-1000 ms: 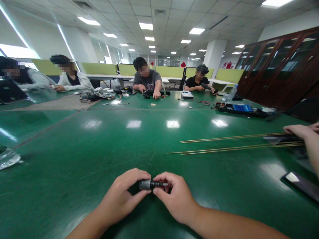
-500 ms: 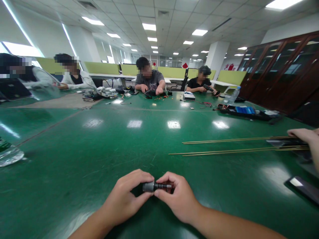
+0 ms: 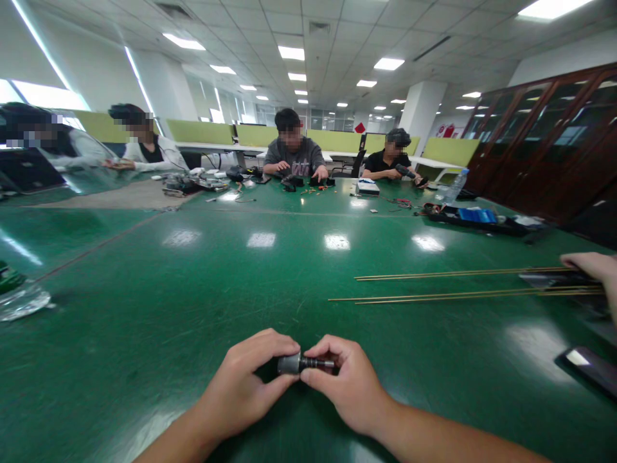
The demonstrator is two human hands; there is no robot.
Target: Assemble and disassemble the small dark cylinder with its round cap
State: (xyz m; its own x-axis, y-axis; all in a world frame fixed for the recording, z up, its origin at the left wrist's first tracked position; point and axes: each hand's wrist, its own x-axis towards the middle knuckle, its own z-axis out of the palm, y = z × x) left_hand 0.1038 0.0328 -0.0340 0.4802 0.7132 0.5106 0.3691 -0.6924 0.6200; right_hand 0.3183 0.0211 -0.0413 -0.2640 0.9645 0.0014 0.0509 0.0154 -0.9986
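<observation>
Low in the middle of the head view, a dark metal cylindrical part [image 3: 290, 364] with a thinner ringed shaft lies level between my two hands, just above the green table [image 3: 193, 321]. My left hand [image 3: 253, 379] pinches its thick grey end between thumb and fingers. On the other side, the thumb and fingers of my right hand [image 3: 349, 379] close round the ringed shaft, whose narrow tip points right. The fingertips of both hands nearly meet at the middle of the part.
Long thin brass-coloured rods [image 3: 434, 298] lie at the right, by another person's hand [image 3: 590, 262]. A phone [image 3: 588, 370] is nearer. A clear bottle [image 3: 22, 299] is at the left edge. Across the table, people sit behind a black tray [image 3: 463, 217] and electronic parts [image 3: 193, 182].
My hands and the metal part hold nearly the same pose. The view has shifted slightly. Across the table, the middle person's head and hands have moved.
</observation>
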